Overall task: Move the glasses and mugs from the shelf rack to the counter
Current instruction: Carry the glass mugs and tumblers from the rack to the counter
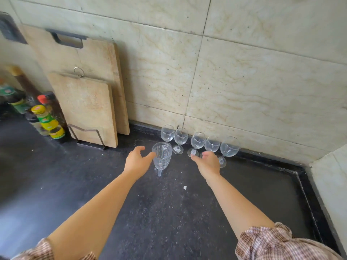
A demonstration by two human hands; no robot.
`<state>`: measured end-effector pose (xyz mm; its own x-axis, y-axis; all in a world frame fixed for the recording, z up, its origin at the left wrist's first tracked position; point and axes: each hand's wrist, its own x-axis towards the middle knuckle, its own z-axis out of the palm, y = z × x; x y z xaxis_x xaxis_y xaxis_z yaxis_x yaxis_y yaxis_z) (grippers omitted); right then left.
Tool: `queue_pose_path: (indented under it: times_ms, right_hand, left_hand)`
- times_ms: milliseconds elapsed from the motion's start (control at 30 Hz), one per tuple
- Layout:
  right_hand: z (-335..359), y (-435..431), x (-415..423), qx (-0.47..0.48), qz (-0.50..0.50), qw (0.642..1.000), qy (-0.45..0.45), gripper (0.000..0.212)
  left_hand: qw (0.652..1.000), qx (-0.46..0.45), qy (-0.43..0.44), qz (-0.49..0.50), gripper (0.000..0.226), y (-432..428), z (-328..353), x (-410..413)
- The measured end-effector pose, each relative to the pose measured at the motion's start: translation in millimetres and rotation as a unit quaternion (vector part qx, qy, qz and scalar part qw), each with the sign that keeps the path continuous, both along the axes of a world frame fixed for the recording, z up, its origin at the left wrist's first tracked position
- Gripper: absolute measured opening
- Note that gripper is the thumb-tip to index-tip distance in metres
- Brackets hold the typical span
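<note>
At far left we see sauce bottles (47, 119), then two cutting boards (88, 107) leaning on the tiled wall. Our left hand (138, 160) is spread, thumb touching the rim of a clear glass mug (161, 156) standing on the dark counter (169, 212). Five wine glasses (198, 141) line the wall. Our right hand (208, 164) hangs loosely spread beside their bases, holding nothing.

I can read no text; the labels on the yellow-capped sauce bottles (49, 123) are too blurred.
</note>
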<state>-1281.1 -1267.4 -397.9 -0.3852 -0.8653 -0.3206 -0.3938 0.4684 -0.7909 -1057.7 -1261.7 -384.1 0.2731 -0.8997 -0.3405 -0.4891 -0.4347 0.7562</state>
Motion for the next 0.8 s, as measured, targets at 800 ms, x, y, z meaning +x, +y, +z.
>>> queue_pose_path:
  times_ms: [800]
  right_hand:
    - [166.0, 294.1, 486.9, -0.33, 0.647, 0.657, 0.202, 0.046]
  left_hand:
    - [0.887, -0.049, -0.363, 0.28, 0.037, 456.1, 154.6, 371.1]
